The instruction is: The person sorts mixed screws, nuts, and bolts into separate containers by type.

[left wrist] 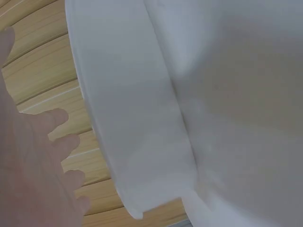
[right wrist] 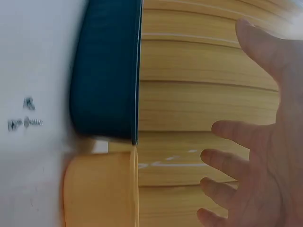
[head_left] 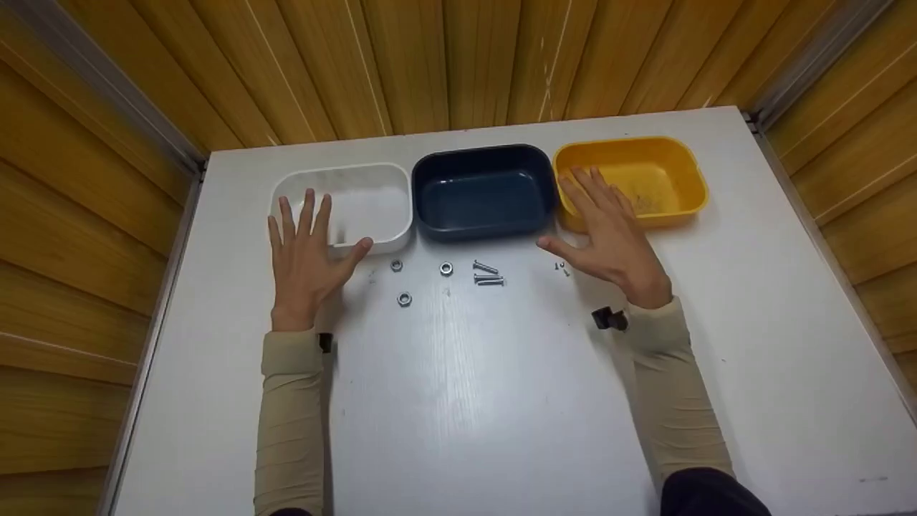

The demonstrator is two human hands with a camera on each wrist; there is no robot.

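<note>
My left hand (head_left: 301, 269) has its fingers spread over the near left side of a white bin (head_left: 372, 208); nothing is in its grasp. The white bin's wall (left wrist: 128, 104) fills the middle of the left wrist view, apart from the palm. My right hand (head_left: 612, 240), also spread and holding nothing, overlaps the near left edge of a yellow bin (head_left: 659, 179). Several tiny screws (head_left: 566, 272) lie left of that hand. Three hex nuts (head_left: 405, 299) are scattered before the white and dark blue bins, and three bolts (head_left: 490, 282) lie beside them.
Between the white and yellow bins stands a dark blue bin (head_left: 487, 204); all three line up near the far edge of the white table (head_left: 430, 430). Small bits (head_left: 645, 204) lie in the yellow bin. Wood-look panels (head_left: 480, 64) enclose the back and sides.
</note>
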